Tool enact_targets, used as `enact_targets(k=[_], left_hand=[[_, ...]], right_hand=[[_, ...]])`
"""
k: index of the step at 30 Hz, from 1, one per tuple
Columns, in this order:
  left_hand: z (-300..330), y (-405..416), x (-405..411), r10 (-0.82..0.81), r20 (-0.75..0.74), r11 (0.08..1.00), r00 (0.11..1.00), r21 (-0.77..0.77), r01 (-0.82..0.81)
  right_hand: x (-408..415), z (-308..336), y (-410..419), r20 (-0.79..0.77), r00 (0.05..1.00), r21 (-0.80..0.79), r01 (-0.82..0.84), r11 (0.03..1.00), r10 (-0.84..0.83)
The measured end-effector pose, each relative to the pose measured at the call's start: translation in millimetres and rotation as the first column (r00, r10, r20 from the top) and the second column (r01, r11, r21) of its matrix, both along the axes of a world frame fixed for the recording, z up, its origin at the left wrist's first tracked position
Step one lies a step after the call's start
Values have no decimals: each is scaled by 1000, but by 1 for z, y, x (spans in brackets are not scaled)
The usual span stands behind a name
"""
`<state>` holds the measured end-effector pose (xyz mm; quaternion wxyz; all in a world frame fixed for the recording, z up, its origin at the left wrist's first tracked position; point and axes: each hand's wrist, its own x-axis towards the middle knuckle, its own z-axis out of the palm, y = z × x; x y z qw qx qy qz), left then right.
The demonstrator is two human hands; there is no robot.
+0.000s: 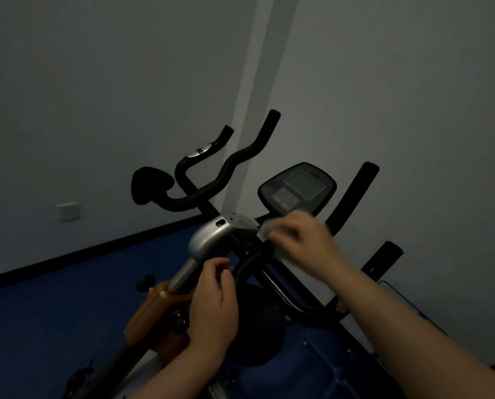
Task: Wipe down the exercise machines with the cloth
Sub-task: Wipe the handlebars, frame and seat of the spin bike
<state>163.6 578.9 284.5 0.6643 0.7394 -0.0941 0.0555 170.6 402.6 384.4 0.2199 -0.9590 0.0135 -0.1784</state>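
Observation:
An exercise bike stands before me in dim light, with a silver head cover, black curved handlebars and a console with a grey screen. My right hand is blurred and pressed against the bar clamp just below the console, holding a pale cloth that peeks out at its fingertips. My left hand hovers lower, beside the silver stem, fingers curled near a black bar; whether it grips anything is unclear. An orange frame part lies below the stem.
Grey walls meet in a corner behind the bike. A white wall socket sits at the left above the black skirting. The floor is blue. A black upright handle and a second post rise at the right.

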Motion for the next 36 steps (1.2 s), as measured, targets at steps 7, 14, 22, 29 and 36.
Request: enact_targets(k=[7, 14, 22, 29, 36], left_hand=[[3, -1, -3, 51, -17, 998, 999, 47, -50], [3, -3, -6, 116, -7, 979, 993, 168, -113], [12, -18, -16, 194, 182, 938, 964, 254, -237], [11, -28, -15, 254, 274, 879, 928, 335, -339], [7, -28, -16, 255, 287, 874, 923, 340, -347]], right_hand=[[-14, -42, 40, -88, 991, 37, -102, 994, 105], [-7, -31, 7, 180, 980, 99, 74, 992, -91], [-55, -39, -28, -152, 970, -171, -215, 961, 190], [-63, -50, -32, -103, 971, -102, -225, 969, 214], [-56, -55, -9, -109, 961, -76, -262, 962, 253]])
